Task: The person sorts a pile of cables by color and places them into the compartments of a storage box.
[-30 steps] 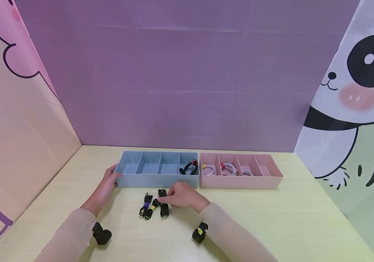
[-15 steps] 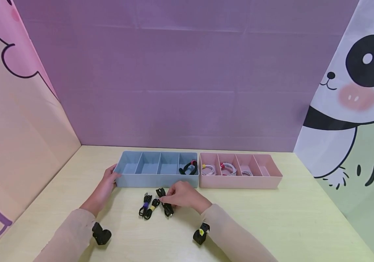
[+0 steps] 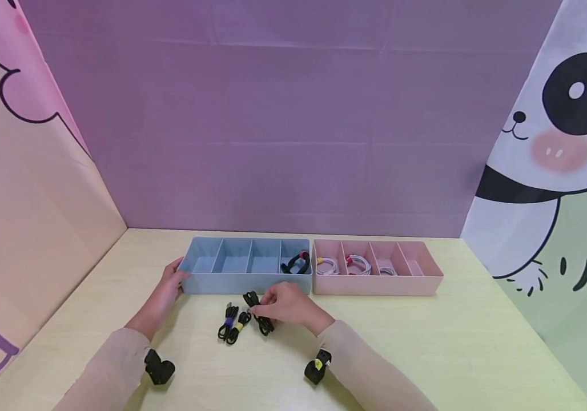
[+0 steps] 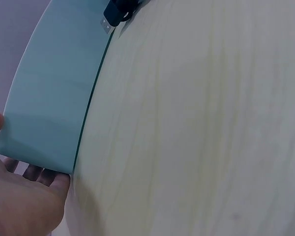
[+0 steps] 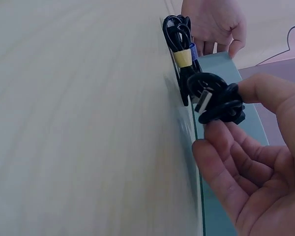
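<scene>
In the head view my right hand (image 3: 290, 303) pinches a coiled black USB cable (image 3: 264, 326) between thumb and fingers, tilted in front of the blue divided box (image 3: 244, 283). Its metal USB plug shows in the right wrist view. Left of it lie a black cable with a yellow tie (image 3: 239, 328) and a black cable with a purple tie (image 3: 228, 323). My left hand (image 3: 169, 282) grips the blue box's left end, thumb near the rim and fingers against the end wall. A black cable with a red tie (image 3: 302, 262) sits in the box's rightmost compartment.
A pink divided box (image 3: 376, 286) stands right beside the blue one. White coiled cables lie in its three left compartments, one with a yellow tie (image 3: 320, 261) and one with a red tie (image 3: 349, 260). A purple backdrop (image 3: 293, 131) rises behind the table (image 3: 427, 354).
The black cable in my right hand has turned from nearly straight to slanted, its upper end swinging left and its lower end right. My left hand stays on the blue box.
</scene>
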A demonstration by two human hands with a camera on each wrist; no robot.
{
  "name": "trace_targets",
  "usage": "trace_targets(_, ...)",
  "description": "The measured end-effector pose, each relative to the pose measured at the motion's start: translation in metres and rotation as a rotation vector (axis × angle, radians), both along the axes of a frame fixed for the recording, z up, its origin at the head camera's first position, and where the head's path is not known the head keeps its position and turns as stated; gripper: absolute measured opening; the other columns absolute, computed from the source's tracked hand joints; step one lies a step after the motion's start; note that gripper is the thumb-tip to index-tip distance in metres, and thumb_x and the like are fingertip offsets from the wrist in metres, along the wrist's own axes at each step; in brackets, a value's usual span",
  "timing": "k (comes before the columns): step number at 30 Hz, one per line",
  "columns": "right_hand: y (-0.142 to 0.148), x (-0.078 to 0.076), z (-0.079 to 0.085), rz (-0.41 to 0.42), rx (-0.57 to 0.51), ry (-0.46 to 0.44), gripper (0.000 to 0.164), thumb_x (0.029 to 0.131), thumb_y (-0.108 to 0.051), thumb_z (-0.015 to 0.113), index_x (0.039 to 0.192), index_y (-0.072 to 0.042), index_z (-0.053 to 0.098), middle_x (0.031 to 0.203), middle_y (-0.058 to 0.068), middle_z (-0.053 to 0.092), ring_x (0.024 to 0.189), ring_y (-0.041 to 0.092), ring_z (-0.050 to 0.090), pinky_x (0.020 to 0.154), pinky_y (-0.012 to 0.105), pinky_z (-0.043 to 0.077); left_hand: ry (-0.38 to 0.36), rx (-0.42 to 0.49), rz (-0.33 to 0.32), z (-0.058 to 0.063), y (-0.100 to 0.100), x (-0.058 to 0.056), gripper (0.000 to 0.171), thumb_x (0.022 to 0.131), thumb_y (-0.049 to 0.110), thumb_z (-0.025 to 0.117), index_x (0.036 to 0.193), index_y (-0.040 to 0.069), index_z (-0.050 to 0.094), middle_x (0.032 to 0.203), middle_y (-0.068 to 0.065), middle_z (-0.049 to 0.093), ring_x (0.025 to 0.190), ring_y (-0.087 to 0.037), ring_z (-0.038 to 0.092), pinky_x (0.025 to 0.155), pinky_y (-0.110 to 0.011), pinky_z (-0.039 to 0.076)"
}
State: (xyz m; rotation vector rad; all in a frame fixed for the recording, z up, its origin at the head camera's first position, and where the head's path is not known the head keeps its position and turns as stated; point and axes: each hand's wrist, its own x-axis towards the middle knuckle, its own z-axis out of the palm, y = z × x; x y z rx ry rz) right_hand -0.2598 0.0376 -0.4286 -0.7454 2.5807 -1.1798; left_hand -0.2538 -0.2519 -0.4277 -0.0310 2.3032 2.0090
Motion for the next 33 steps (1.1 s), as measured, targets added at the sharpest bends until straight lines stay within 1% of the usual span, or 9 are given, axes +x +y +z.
trace_targets(6,0.000,-0.003,0.001,-0.001,-0.028,0.013,0.025,0.085,-0.039,0.077,0.089,-0.016,0.069,0.066,-0.005,0.065,0.058,0.010,0.059,0.057,0.024,0.046,-0.013,0.001,0.006,0.001,0.000,0.000,0.069,0.103,0.015,0.029,0.158,0.002,-0.011,0.162,-0.025,-0.008,0.149,-0.038,0.002,0.121,-0.050,0.008)
trace_targets(13,-0.001,-0.001,0.009,0.012,-0.051,0.036,0.024,0.085,-0.036,0.078,0.089,-0.015,0.069,0.065,-0.005,0.065,0.060,0.009,0.059,0.059,0.023,0.046,-0.011,-0.019,0.004,0.001,0.000,0.000,0.068,0.104,0.016,0.028,0.158,0.003,-0.011,0.163,-0.025,-0.009,0.149,-0.038,0.001,0.121,-0.051,0.007)
trace_targets(19,0.001,0.000,0.019,0.034,-0.042,0.034,0.021,0.088,-0.034,0.076,0.089,-0.014,0.068,0.067,-0.005,0.065,0.059,0.009,0.060,0.058,0.024,0.047,-0.003,-0.016,0.008,-0.001,0.000,0.000,0.068,0.103,0.017,0.028,0.158,0.003,-0.010,0.163,-0.025,-0.006,0.149,-0.036,0.003,0.121,-0.050,0.008)
trace_targets(26,0.002,-0.002,0.029,0.047,0.015,0.084,0.023,0.088,-0.036,0.076,0.090,-0.015,0.067,0.077,-0.008,0.065,0.069,0.008,0.060,0.062,0.025,0.051,0.004,-0.018,0.010,-0.001,0.000,0.001,0.068,0.104,0.019,0.028,0.158,0.002,-0.009,0.162,-0.025,-0.006,0.148,-0.037,0.004,0.121,-0.051,0.008)
trace_targets(28,0.002,-0.004,0.031,0.045,0.016,0.088,0.024,0.088,-0.036,0.076,0.090,-0.015,0.067,0.078,-0.008,0.065,0.071,0.008,0.060,0.062,0.025,0.051,0.004,-0.015,0.011,-0.001,0.000,0.001,0.068,0.103,0.018,0.029,0.158,0.002,-0.009,0.163,-0.025,-0.006,0.148,-0.037,0.004,0.121,-0.052,0.008)
trace_targets(33,0.002,-0.008,0.036,0.036,0.001,0.119,0.023,0.087,-0.035,0.076,0.089,-0.014,0.067,0.076,-0.008,0.066,0.068,0.008,0.060,0.061,0.025,0.050,0.001,-0.030,0.009,0.000,0.000,0.002,0.068,0.104,0.019,0.029,0.158,0.003,-0.009,0.163,-0.025,-0.006,0.149,-0.038,0.003,0.121,-0.052,0.008)
